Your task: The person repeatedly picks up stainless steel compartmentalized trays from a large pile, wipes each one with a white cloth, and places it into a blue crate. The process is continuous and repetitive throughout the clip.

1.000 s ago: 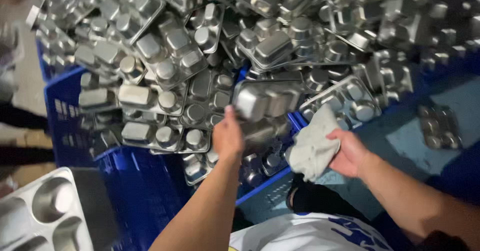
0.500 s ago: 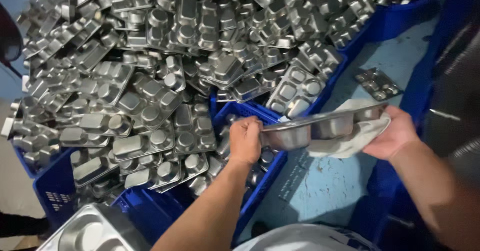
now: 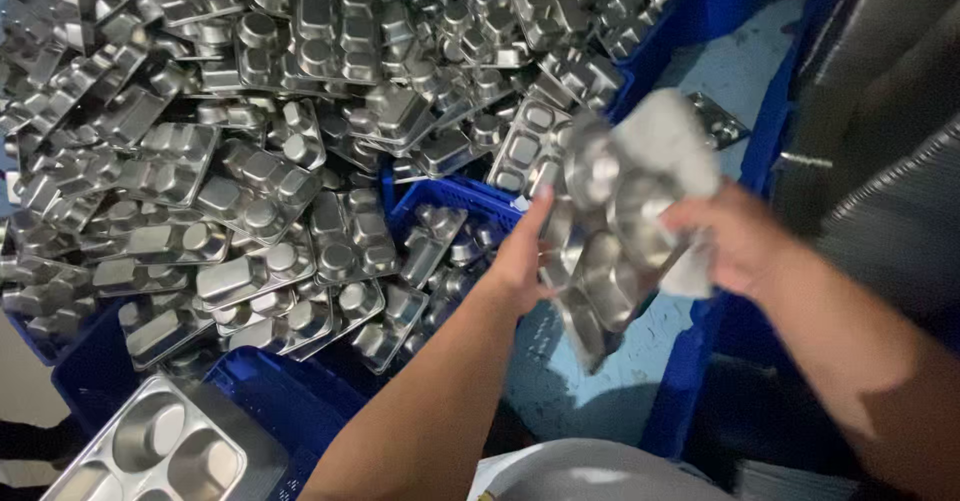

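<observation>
The tray (image 3: 600,251) was flat; now it is tipped up in front of the pile (image 3: 250,141). Left hand (image 3: 520,261) grips its edge. Right hand (image 3: 735,241) rubs it with a cloth (image 3: 665,141), fingers closed.

Both forearms are bare, no sleeves or gloves on the left hand (image 3: 520,261) or right hand (image 3: 735,241). Pale shirt (image 3: 590,471) shows below

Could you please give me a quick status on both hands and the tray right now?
Left hand grips steel tray, tilted on edge. Right hand presses white cloth against it. Heap of trays in blue crates behind; nothing blocking.
</observation>
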